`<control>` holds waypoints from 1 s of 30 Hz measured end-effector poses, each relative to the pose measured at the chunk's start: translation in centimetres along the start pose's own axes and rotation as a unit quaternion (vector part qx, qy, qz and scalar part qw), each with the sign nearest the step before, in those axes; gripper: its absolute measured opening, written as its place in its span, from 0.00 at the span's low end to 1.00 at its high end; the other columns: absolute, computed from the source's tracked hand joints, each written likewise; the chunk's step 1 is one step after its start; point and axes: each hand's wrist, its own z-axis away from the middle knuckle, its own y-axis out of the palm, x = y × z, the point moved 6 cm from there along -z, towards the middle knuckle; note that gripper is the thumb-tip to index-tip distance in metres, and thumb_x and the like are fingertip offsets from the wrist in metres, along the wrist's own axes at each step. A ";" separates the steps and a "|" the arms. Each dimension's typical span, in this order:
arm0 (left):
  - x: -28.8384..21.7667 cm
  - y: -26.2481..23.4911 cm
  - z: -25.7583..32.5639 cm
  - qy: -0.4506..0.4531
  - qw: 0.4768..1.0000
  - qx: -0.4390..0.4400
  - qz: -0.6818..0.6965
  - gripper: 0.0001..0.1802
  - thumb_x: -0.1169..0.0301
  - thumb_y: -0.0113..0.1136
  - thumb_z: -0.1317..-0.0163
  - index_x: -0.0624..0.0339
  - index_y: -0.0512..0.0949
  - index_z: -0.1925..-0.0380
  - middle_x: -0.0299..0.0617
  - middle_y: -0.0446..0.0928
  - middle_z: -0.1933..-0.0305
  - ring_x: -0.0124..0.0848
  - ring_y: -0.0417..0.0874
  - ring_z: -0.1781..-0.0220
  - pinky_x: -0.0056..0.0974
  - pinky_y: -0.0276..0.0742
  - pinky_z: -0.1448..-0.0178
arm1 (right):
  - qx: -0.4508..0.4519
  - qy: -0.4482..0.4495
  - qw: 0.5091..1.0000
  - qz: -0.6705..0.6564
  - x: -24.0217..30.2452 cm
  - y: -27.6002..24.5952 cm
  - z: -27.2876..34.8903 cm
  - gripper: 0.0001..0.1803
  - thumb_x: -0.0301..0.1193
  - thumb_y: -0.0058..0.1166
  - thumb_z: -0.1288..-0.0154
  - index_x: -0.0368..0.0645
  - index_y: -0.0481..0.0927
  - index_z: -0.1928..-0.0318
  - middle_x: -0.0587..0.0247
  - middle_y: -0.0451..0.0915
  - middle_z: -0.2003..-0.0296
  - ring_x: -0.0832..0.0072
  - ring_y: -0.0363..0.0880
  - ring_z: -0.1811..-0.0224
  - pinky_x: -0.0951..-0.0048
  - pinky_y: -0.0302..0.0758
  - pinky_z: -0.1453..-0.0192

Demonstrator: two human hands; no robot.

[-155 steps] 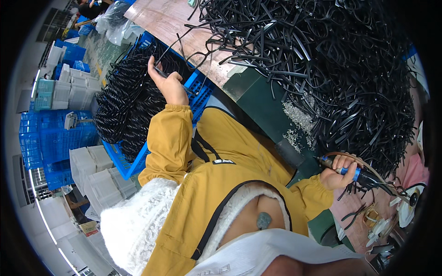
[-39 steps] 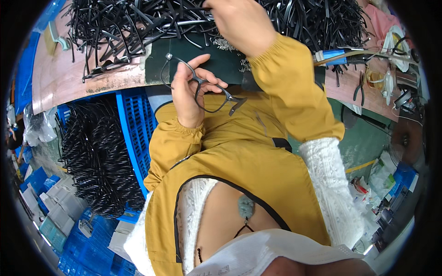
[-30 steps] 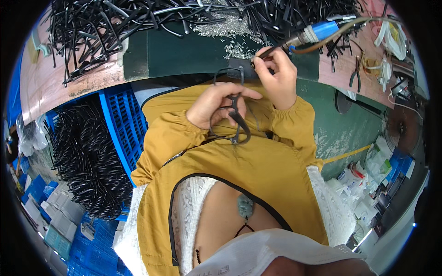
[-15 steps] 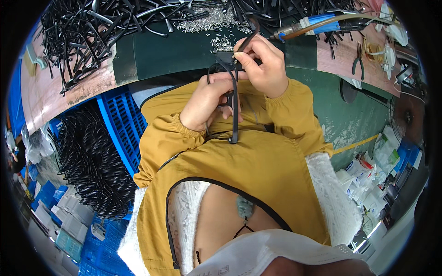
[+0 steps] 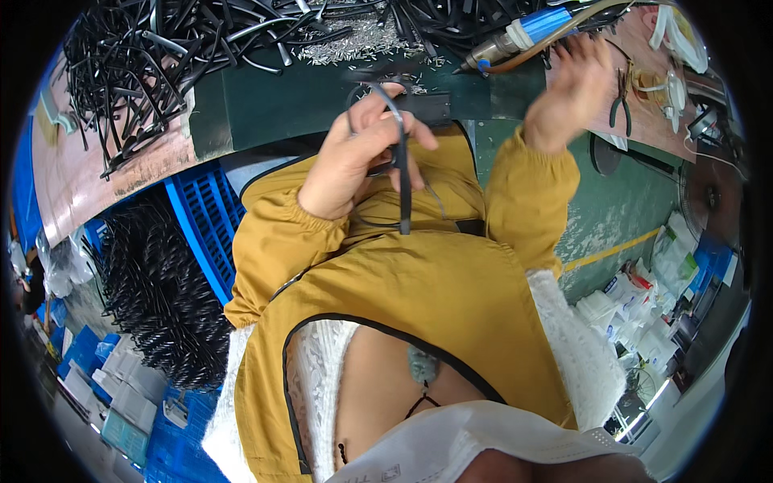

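Observation:
A black glasses frame (image 5: 404, 189) is in my left hand (image 5: 342, 165), whose fingers are bent round it; one temple hangs down past the palm. The frame's upper end is blurred, just over the near edge of the dark green mat (image 5: 282, 101). Beyond it lies a heap of small silver metal pins (image 5: 362, 44). My right hand (image 5: 570, 92) is lifted away on the right, beside the blue and silver powered screwdriver (image 5: 515, 40). Its fingers look spread, though blurred by motion, and no object shows in them.
Black temple pieces (image 5: 169, 52) are piled at the bench's far left, with more along the back. Pliers (image 5: 621, 101) lie on the right of the bench. Below the left edge stand a blue basket (image 5: 208, 221) and a dense bundle of black pieces (image 5: 161, 298).
My right hand has left the glasses frame and swung right toward the screwdriver, letting go of the black temple piece. My left hand keeps the frame, slightly shifted left.

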 end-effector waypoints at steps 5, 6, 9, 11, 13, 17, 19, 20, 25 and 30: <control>-0.9 -1.3 -0.1 0.036 0.999 -0.033 0.018 0.36 0.61 0.53 0.25 0.72 0.57 0.26 0.48 0.83 0.63 0.37 0.87 0.74 0.34 0.83 0.69 | 0.052 0.175 0.933 -0.311 -6.5 4.2 -2.3 0.26 0.51 0.56 0.28 0.41 0.75 0.45 0.67 0.71 0.68 0.73 0.75 0.67 0.69 0.76 0.65; -1.0 -1.7 0.3 0.054 0.996 -0.027 0.067 0.32 0.62 0.53 0.26 0.73 0.65 0.29 0.45 0.82 0.67 0.35 0.86 0.74 0.34 0.84 0.68 | 0.153 0.226 0.875 -0.401 -6.5 6.0 -1.6 0.25 0.52 0.56 0.28 0.43 0.76 0.47 0.67 0.71 0.69 0.74 0.73 0.71 0.71 0.72 0.70; -0.2 -3.1 1.5 0.036 0.991 -0.033 0.124 0.22 0.66 0.51 0.26 0.70 0.77 0.39 0.41 0.79 0.69 0.34 0.86 0.70 0.34 0.84 0.66 | 0.206 0.320 0.809 -0.448 -6.1 7.7 0.3 0.20 0.55 0.53 0.26 0.54 0.77 0.53 0.71 0.69 0.73 0.79 0.64 0.80 0.78 0.61 0.80; 1.4 -3.3 2.0 0.004 0.990 -0.055 0.133 0.21 0.66 0.51 0.26 0.68 0.78 0.41 0.39 0.79 0.70 0.34 0.87 0.69 0.33 0.84 0.65 | 0.181 0.284 0.837 -0.432 -5.5 8.1 0.5 0.19 0.55 0.51 0.24 0.54 0.77 0.53 0.71 0.69 0.73 0.80 0.65 0.80 0.79 0.60 0.80; 3.2 -2.6 2.2 -0.038 0.983 -0.061 0.168 0.20 0.65 0.52 0.26 0.66 0.78 0.41 0.39 0.79 0.68 0.33 0.87 0.69 0.31 0.83 0.63 | 0.181 0.277 0.850 -0.411 -5.1 8.9 0.6 0.19 0.55 0.50 0.23 0.54 0.77 0.53 0.72 0.69 0.72 0.80 0.64 0.80 0.80 0.60 0.80; 5.8 -0.7 2.2 -0.132 0.973 -0.077 0.176 0.25 0.61 0.57 0.25 0.64 0.72 0.35 0.37 0.76 0.72 0.31 0.82 0.74 0.30 0.75 0.72 | 0.144 0.279 0.856 -0.411 -4.0 8.8 0.7 0.20 0.55 0.49 0.22 0.53 0.77 0.53 0.73 0.69 0.73 0.81 0.65 0.80 0.80 0.60 0.80; 6.7 -0.1 2.3 -0.188 0.956 -0.106 0.198 0.24 0.61 0.58 0.25 0.62 0.72 0.35 0.37 0.76 0.74 0.29 0.81 0.76 0.29 0.73 0.75 | 0.150 0.277 0.863 -0.396 -2.8 7.9 1.6 0.22 0.57 0.50 0.24 0.52 0.77 0.53 0.72 0.71 0.71 0.81 0.66 0.79 0.81 0.61 0.79; 7.0 0.0 2.3 -0.208 0.954 -0.117 0.181 0.22 0.59 0.60 0.26 0.55 0.74 0.37 0.35 0.76 0.75 0.28 0.79 0.77 0.28 0.70 0.77 | 0.155 0.273 0.864 -0.393 -1.8 7.1 2.5 0.23 0.59 0.50 0.25 0.52 0.77 0.53 0.72 0.71 0.71 0.82 0.67 0.78 0.81 0.61 0.78; 7.4 0.3 1.6 -0.219 0.945 -0.116 0.214 0.17 0.58 0.62 0.27 0.45 0.77 0.42 0.33 0.75 0.75 0.26 0.75 0.79 0.28 0.65 0.77 | 0.236 0.262 0.857 -0.375 1.1 6.4 6.3 0.22 0.52 0.58 0.26 0.49 0.74 0.46 0.66 0.74 0.72 0.75 0.72 0.78 0.75 0.66 0.78; 8.2 0.0 1.3 -0.187 0.950 -0.086 0.234 0.16 0.59 0.61 0.26 0.48 0.77 0.42 0.34 0.73 0.75 0.26 0.72 0.79 0.30 0.67 0.74 | 0.233 0.244 0.854 -0.395 2.4 6.4 6.7 0.24 0.57 0.58 0.28 0.52 0.73 0.49 0.70 0.72 0.69 0.79 0.69 0.75 0.78 0.67 0.74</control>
